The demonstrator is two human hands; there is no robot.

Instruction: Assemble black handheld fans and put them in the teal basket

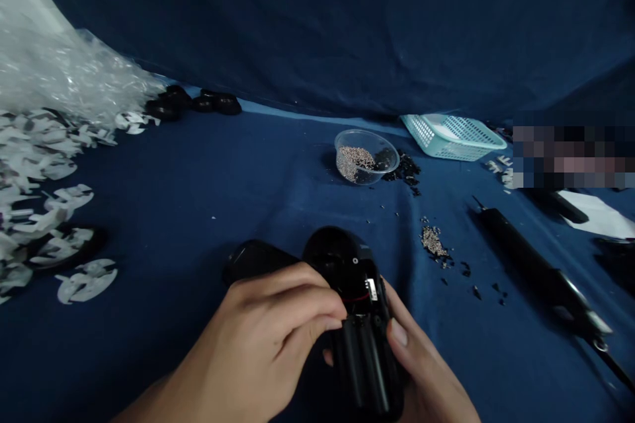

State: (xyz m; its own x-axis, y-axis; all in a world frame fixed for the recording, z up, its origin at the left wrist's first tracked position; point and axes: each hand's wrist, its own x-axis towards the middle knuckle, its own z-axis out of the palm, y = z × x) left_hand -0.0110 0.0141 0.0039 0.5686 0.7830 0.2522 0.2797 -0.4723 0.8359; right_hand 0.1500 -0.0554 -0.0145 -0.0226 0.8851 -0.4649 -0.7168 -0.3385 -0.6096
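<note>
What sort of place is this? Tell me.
Probably a small assembly workbench: a clear cup of tiny screws, an electric screwdriver on blue cloth, and both hands holding an opened black plastic device.

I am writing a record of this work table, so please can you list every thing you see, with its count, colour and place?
black device: one, black, open, near bottom centre, held in both hands
black cover: one, black, just left of the device
clear cup: one, clear, holding tiny silvery screws, centre
loose screws: a small pile, silvery, right of the device
basket: one, light blue-green, back right
electric screwdriver: one, black, lying at right
white cut-outs: many, white, left side
plastic bag: one, clear, back left
black round parts: several, black, back left
cloth: dark blue, covering the table
left hand: gripping the device
right hand: supporting the device
</note>
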